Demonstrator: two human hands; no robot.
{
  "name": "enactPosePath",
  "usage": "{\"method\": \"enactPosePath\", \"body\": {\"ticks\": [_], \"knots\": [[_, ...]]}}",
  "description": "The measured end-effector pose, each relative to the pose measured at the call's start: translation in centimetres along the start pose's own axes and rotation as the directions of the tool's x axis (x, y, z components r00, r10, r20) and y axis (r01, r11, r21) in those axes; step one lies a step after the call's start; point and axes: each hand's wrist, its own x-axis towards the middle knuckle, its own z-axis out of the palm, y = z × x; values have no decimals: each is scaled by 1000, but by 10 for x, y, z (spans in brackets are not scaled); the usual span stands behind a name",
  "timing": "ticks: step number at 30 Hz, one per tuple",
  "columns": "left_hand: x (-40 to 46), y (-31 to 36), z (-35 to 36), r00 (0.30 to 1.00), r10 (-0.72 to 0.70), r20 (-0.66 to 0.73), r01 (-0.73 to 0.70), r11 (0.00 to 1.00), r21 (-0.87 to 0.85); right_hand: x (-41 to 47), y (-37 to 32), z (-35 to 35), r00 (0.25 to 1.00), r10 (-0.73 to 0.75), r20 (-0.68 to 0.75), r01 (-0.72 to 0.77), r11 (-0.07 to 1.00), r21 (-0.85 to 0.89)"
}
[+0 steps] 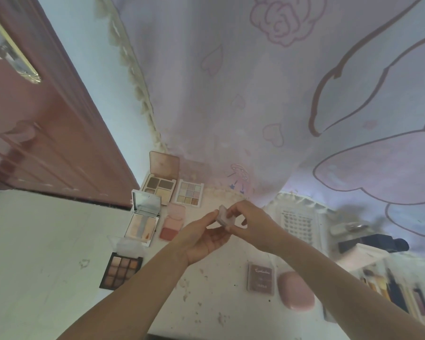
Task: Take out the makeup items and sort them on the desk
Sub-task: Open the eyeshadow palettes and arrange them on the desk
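Above the white desk [47,253], both hands hold a small pale compact [222,215]. My left hand [204,235] supports it from below with thumb and fingers. My right hand [249,222] pinches its top edge. Several open palettes lie on the desk to the left: a brown four-pan one [161,187], a pastel nine-pan one [189,196], a mirrored highlighter [142,223], a pink blush [172,223] and a dark nine-pan palette [121,270]. A closed mauve palette [260,278] and a pink oval case [295,294] lie at the right.
A printed curtain [280,94] hangs behind the desk. A red-brown door [42,133] stands at the left. A lash tray [298,224], a dark bottle [375,242] and an organiser with brushes and pencils [398,290] crowd the right side.
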Motion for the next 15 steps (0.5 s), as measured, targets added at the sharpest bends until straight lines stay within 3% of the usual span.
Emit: {"method": "enactPosePath", "body": {"ticks": [6,12,15], "knots": [[-9,1,4,981,102,164,-124,984,126,3,-6,-6,997,57,-51,-57,998,1],[-11,8,7,990,54,132,-68,992,111,-7,-12,-16,986,-152,-62,149,987,-53],[-12,6,7,992,33,125,-51,988,145,-8,-17,-15,985,-149,-84,149,989,0]]}}
